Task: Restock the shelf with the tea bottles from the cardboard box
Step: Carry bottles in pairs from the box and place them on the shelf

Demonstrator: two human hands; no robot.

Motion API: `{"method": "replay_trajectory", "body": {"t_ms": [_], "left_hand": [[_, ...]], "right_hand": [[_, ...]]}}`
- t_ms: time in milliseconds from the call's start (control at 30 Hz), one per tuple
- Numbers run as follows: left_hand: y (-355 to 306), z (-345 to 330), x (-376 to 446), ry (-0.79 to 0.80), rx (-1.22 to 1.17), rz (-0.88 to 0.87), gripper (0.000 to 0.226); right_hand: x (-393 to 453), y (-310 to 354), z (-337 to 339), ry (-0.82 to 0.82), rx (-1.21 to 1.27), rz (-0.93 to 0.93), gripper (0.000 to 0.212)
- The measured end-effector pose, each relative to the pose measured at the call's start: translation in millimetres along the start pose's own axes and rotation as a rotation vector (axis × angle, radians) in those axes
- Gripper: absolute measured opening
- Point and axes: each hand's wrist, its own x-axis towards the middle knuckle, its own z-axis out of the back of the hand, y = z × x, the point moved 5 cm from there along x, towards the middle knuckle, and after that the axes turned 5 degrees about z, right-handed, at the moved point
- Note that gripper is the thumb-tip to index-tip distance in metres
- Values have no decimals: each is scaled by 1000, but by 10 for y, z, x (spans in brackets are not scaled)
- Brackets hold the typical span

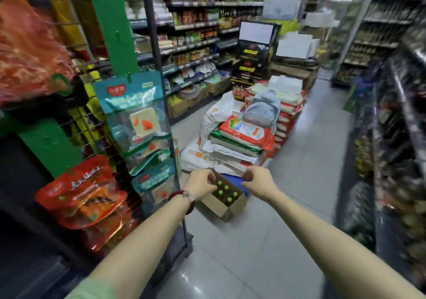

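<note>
On the grey tiled floor [299,183] of the shop aisle stands our open cardboard box [227,207], with the tea bottles [224,192] upright inside it, their green caps showing in a tight cluster. Our left hand [200,182] reaches down over the near-left edge of the box, fingers curled at the caps of the nearest bottles; we cannot tell whether it actually grips one. A dark red bead bracelet [184,198] circles that wrist. Our right hand [259,181] hovers just beyond the far right corner of the box, fingers loosely bent and holding nothing, well apart from the left.

Just behind the box lies a blue sheet [232,180], and behind that rises a stack of rice sacks [244,137] in white, red and green. To our left stands a wire rack [159,86] hung with teal snack packets [136,114], with red-orange snack bags [85,192] lower down. Beyond, shelves of bottled sauces [196,19] run along the left wall, and a black display carton [255,52] sits at the aisle's end. Along our right, a blurred shelf of goods [396,125] edges the aisle.
</note>
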Motion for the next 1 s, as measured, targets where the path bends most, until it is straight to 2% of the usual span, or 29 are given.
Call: {"method": "replay_trajectory", "body": {"t_ms": [200,467,733,1000], "left_hand": [[-216,-330,828,14,-19,63,24],[-308,-552,1695,-36,-48,250,30],[-81,-552,2454,-77,-38,380,21],[117,-588,3418,-86,-112,448,24]], "right_hand": [[483,-739,185,-10,19,-96,21],[1518,-1303,349,81,28,0,20],[2602,-1496,175,191,8,78,20],[3670,-1559,-101,269,34,132,21]]}}
